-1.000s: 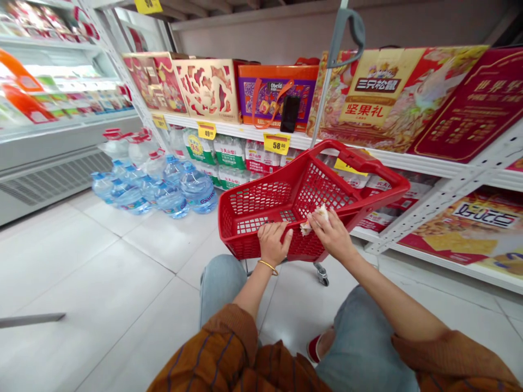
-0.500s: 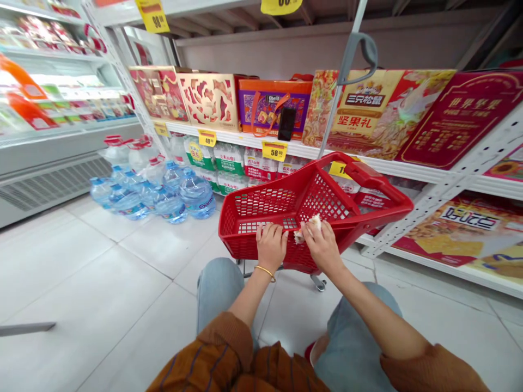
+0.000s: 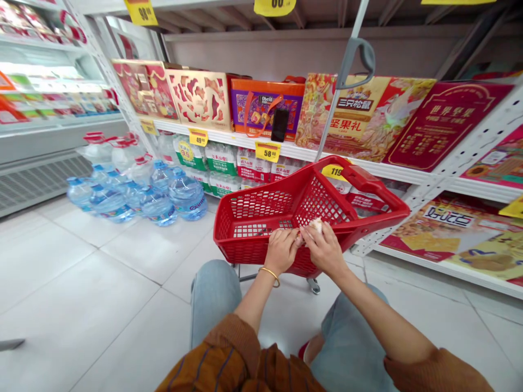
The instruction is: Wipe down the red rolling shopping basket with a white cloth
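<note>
Red plastic shopping cart [image 3: 241, 251] stands at the centre of the frame, its long near rim facing the person and its handle reaching toward the right. The right hand [image 3: 324, 251], right of centre, grasps a crumpled whitish cloth [image 3: 317, 224] against that rim. Just beside it, the left hand [image 3: 281, 251] lies over the same rim with fingers bent, their tips meeting the cloth's near end; whether they pinch it, I cannot tell. A gold bracelet [image 3: 270, 275] circles the left wrist.

Behind the cart, toward the upper middle, a black smartphone [image 3: 280, 124] stands upright before an orange-and-purple Obeid gift box [image 3: 241, 103]. Right of that is a nut gift box [image 3: 392, 117], partly crossed by a slanting metal pole with a grey handle [image 3: 346, 62]. Large blue water bottles [image 3: 188, 197] cluster on the tiled floor at left, near a refrigerated display case [image 3: 41, 158].
</note>
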Motion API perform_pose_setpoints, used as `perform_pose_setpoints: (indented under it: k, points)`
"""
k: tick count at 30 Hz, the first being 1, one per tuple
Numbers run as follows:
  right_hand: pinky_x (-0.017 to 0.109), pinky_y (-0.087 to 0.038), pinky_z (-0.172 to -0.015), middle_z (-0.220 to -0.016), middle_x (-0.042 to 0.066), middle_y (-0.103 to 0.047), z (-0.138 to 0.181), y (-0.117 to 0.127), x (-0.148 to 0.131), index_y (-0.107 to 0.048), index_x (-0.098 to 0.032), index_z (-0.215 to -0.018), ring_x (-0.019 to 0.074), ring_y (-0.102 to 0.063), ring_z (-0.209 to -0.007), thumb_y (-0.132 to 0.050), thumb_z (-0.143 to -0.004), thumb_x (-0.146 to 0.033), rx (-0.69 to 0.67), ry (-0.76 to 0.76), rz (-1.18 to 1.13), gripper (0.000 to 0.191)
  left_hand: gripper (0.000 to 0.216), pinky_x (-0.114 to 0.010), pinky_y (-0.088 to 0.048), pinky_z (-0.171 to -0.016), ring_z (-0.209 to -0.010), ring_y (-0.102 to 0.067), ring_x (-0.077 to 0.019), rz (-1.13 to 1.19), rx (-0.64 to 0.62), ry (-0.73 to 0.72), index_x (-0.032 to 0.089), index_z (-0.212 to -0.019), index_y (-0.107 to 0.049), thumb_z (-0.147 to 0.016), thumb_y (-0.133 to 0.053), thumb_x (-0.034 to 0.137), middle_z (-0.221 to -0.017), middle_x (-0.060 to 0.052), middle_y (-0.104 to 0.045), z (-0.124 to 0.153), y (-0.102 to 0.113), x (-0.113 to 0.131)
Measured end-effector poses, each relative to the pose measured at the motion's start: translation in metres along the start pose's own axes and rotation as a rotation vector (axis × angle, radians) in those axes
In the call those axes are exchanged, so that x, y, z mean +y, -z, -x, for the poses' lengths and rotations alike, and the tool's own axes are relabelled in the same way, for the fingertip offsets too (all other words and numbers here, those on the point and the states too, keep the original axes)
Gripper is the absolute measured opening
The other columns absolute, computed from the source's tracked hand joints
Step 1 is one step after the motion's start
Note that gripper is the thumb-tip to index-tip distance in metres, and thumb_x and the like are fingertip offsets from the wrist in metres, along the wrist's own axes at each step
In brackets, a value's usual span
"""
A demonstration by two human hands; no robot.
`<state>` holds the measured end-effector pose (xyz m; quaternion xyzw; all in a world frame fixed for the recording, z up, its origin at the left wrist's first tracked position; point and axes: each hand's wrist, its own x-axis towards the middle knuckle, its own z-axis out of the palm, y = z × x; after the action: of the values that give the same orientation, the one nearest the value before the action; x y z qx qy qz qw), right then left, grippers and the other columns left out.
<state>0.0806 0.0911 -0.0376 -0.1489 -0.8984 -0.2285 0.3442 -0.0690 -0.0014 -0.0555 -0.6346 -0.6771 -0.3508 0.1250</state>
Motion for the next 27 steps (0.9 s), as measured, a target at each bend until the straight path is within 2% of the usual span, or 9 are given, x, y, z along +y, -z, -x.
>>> perform_pose_setpoints:
  k: [4,7,9,12,15,18,20,27]
  points:
    - [0.046,-0.03,-0.112,-0.123,0.009,-0.063,0.004,0.006,0.013,-0.058,-0.014,-0.126,0.0294,-0.034,-0.137,-0.045,-0.086,-0.007,-0.036,0.007,-0.003,0.043,0.033,-0.036,-0.037,-0.096,-0.098,-0.056,-0.0196,0.06,0.006,0.026,0.02,-0.12,-0.058,-0.097,-0.039,0.034,-0.105,-0.005,-0.067,0.0,0.0,0.001]
    - [0.044,-0.031,-0.113,-0.12,0.01,-0.064,0.005,0.009,0.02,-0.057,-0.012,-0.127,0.0272,-0.041,-0.133,-0.046,-0.085,-0.008,-0.039,0.037,-0.004,0.043,0.035,-0.038,-0.036,-0.095,-0.099,-0.055,-0.021,0.098,-0.009,0.046,0.02,-0.121,-0.057,-0.097,-0.038,0.036,-0.107,-0.006,-0.067,0.0,-0.002,0.002]
    - [0.045,-0.034,-0.112,-0.117,0.012,-0.065,0.005,0.009,0.022,-0.057,-0.01,-0.126,0.028,-0.047,-0.126,-0.049,-0.085,-0.013,-0.032,0.057,-0.016,0.042,0.036,-0.039,-0.036,-0.094,-0.099,-0.055,-0.0214,0.124,-0.006,0.062,0.021,-0.121,-0.058,-0.097,-0.037,0.037,-0.106,-0.006,-0.067,0.0,-0.002,0.003]
    - [0.049,-0.038,-0.109,-0.114,0.015,-0.064,0.003,0.006,0.021,-0.058,-0.008,-0.124,0.0312,-0.049,-0.12,-0.055,-0.085,-0.031,0.011,0.054,-0.03,0.045,0.038,-0.039,-0.036,-0.092,-0.098,-0.054,-0.0215,0.167,0.014,0.075,0.02,-0.12,-0.059,-0.098,-0.033,0.037,-0.106,-0.007,-0.067,0.0,0.0,0.005]
    - [0.048,-0.038,-0.109,-0.106,0.013,-0.067,0.0,0.0,0.023,-0.061,-0.012,-0.12,0.03,-0.049,-0.12,-0.061,-0.085,-0.039,0.088,0.087,-0.02,0.045,0.044,-0.039,-0.036,-0.091,-0.096,-0.053,-0.0215,0.203,0.015,0.073,0.019,-0.12,-0.059,-0.098,-0.027,0.039,-0.105,-0.007,-0.066,0.001,0.003,0.006]
    - [0.045,-0.035,-0.111,-0.101,0.009,-0.07,-0.003,-0.004,0.028,-0.064,-0.017,-0.112,0.0254,-0.051,-0.122,-0.064,-0.086,-0.031,0.117,0.142,0.004,0.03,0.048,-0.04,-0.036,-0.09,-0.096,-0.053,-0.022,0.224,0.013,0.065,0.019,-0.121,-0.059,-0.098,-0.024,0.042,-0.107,-0.008,-0.066,0.002,0.004,0.006]
    - [0.044,-0.035,-0.111,-0.105,0.009,-0.07,-0.005,-0.004,0.032,-0.065,-0.018,-0.109,0.0236,-0.051,-0.124,-0.062,-0.088,-0.026,0.107,0.183,0.016,0.023,0.048,-0.04,-0.036,-0.091,-0.098,-0.054,-0.0222,0.229,0.017,0.054,0.018,-0.121,-0.059,-0.098,-0.025,0.043,-0.108,-0.009,-0.066,0.003,0.004,0.005]
    - [0.039,-0.044,-0.103,-0.107,0.01,-0.07,-0.009,0.014,0.045,-0.063,-0.011,-0.116,0.0217,-0.06,-0.108,-0.058,-0.089,-0.017,0.009,0.321,0.01,0.028,0.045,-0.041,-0.036,-0.094,-0.1,-0.054,-0.0225,0.227,0.003,0.052,0.018,-0.12,-0.059,-0.097,-0.03,0.043,-0.111,-0.008,-0.066,0.005,0.006,0.001]
